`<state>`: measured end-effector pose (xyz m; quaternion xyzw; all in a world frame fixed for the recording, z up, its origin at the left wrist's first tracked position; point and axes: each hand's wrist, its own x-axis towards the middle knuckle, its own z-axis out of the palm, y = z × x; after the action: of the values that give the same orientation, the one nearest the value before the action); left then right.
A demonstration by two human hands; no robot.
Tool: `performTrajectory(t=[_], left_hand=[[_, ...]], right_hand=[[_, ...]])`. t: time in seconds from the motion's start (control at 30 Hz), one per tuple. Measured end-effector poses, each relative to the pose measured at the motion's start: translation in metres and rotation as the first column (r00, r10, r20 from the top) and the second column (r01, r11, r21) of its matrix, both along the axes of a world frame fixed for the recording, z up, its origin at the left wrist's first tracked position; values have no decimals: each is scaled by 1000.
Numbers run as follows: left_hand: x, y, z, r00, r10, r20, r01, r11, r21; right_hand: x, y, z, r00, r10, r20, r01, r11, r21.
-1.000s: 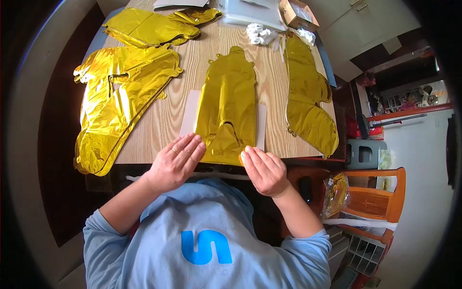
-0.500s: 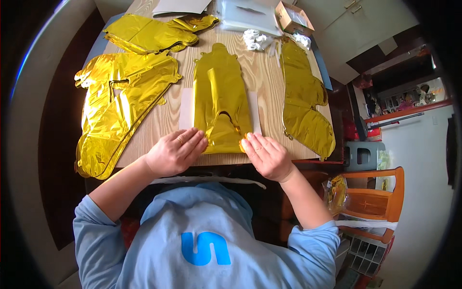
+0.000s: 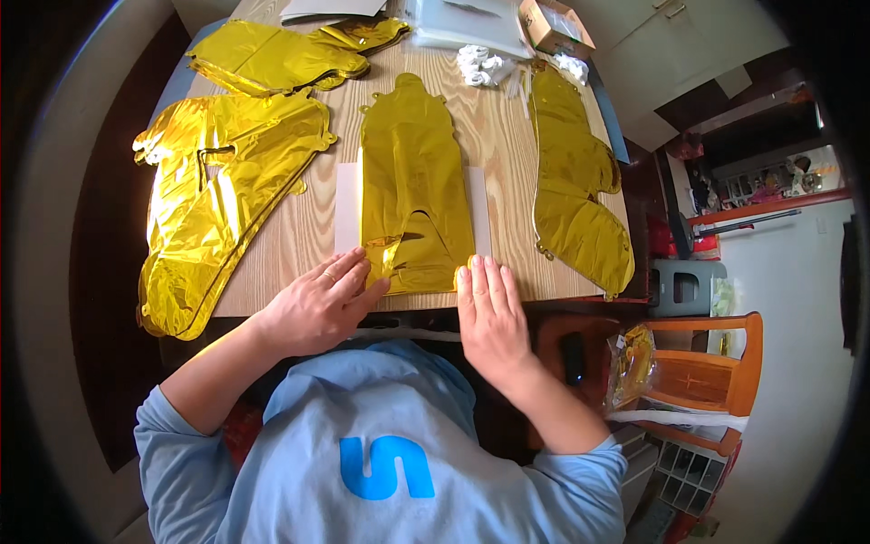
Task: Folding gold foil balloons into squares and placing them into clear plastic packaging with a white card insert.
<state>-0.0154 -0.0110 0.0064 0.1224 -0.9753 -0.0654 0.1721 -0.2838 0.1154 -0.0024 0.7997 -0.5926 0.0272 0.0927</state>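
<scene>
Two bare hands lie flat at the near edge of a wooden table, in the lower middle of the frame. The left hand is spread open, palm down, its fingertips touching the lower left corner of a flat gold foil balloon, where the foil is crumpled and slightly lifted. The right hand is also open and flat, fingers together, with its fingertips resting on the balloon's lower right corner. Neither hand grips anything; both press on the foil.

That balloon lies in the centre of the table, long axis running away from the person, on top of a white sheet whose edges show on both sides of it. Left of it, well apart, a larger crumpled gold foil piece stretches from mid table to the near left corner. Another gold piece sits at the upper left, and a long gold balloon lies along the right edge. Near the top of the frame are white crumpled scraps and a small cardboard box. At lower right stands an orange wooden chair. The person wears a light blue top.
</scene>
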Motion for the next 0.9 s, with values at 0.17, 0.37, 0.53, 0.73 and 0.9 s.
performTrajectory(t=[0.17,0.37,0.53,0.73,0.9], left_hand=[[1,-4,-4,1000,-17,-17,18,1000,12],[2,-9,-3,996,-25,-81,34,993,112],[-2,-18,0,997,-30,-75,45,978,204],[-47,-43,-2,937,-338,87,310,921,238],[-76,-105,-15,916,-324,239,315,946,76]], right_hand=[[52,5,6,976,0,216,1,1000,-4],[77,2,-12,979,-87,183,75,995,71],[81,3,-21,982,-126,141,122,992,36],[85,5,-31,968,-156,199,139,986,96],[84,1,-16,979,-165,118,154,983,97]])
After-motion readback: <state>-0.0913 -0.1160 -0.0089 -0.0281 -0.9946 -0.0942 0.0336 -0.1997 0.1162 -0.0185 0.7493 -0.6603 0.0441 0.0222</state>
